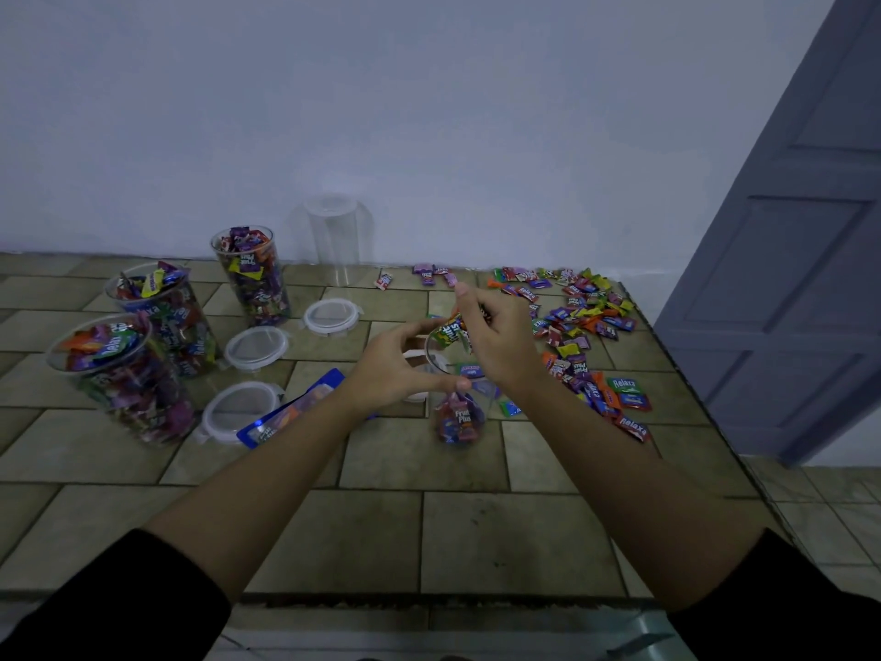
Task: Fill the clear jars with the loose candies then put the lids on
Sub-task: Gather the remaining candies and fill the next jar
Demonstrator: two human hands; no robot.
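- The jar I am filling (458, 422) stands upright on the bench (381, 517), its long axis vertical and its mouth open to the top. Only a small layer of candies lies at its bottom, so I judge it is far from full.
- My left hand (398, 367) is curved around the upper part of this jar, thumb on the near side and fingers arched over the far side. It holds the jar steady.
- My right hand (498, 343) is just above the jar's mouth, a little to the right of it. Its fingers pinch a few wrapped candies (450, 330), which hang over the rim.
- This is the relation that matters: the pinched candies are almost straight above the mouth, so I think it is enough to loosen the fingers and they fall inside.
- The pile of loose candies (589, 322) lies to the right of this jar and behind it, on the side of my right hand. That hand is the nearer one for the next handful.
- Left of this jar stand three full jars (162, 322) without lids, and the lids (256, 347) lie between them and it. An empty jar (338, 240) waits behind and to the left, at the wall.
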